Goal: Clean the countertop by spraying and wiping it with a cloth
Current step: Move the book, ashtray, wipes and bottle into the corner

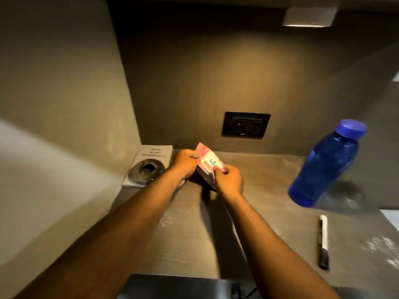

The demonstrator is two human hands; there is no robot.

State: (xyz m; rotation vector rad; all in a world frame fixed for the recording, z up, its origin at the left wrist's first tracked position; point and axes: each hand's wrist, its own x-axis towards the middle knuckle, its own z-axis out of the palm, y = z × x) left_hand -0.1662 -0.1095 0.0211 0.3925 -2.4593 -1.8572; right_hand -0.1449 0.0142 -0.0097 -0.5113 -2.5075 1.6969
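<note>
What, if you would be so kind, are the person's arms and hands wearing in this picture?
Nothing is worn that shows. The left hand and the right hand are without gloves, and no ring, watch or bracelet is visible. Both forearms are bare from the wrists down to the picture's lower edge, with no sleeve in view.

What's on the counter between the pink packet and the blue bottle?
Nothing: the head view shows bare countertop between the packet, held by both hands, and the bottle. The pen lies nearer, below the bottle.
</note>
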